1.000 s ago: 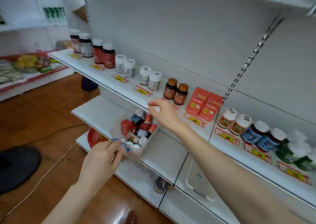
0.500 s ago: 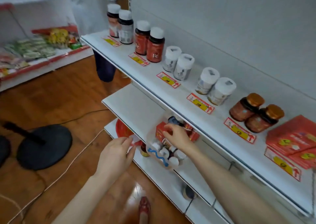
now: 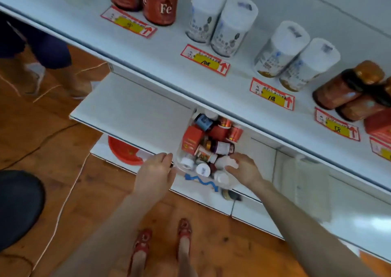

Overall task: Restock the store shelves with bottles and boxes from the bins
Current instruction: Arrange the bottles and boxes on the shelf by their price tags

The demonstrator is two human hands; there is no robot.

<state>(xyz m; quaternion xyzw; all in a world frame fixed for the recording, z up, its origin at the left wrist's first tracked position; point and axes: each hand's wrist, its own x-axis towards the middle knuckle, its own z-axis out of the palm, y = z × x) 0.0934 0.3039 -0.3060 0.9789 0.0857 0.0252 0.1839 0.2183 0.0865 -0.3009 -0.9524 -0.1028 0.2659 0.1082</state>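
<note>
The white upper shelf (image 3: 169,69) crosses the frame from upper left to the right edge. It carries two red bottles marked Fe (image 3: 160,3), two pairs of white-capped jars (image 3: 220,22), amber bottles (image 3: 347,90) and a red box (image 3: 378,126), with price tags (image 3: 205,59) along its front. Below it, the middle shelf (image 3: 131,107) bears a clear bin (image 3: 196,183) at its front edge. The lowest shelf (image 3: 99,147) holds a red dish (image 3: 124,152). A black round base (image 3: 17,209) and a white cord (image 3: 61,209) lie on the wooden floor (image 3: 63,181) at left

Left shoe (image 3: 141,244): red flat, small ornament on the toe, bottom centre of the frame.
Right shoe (image 3: 184,230): same red, matching ornament.
Forearms (image 3: 296,213): bare.
</note>
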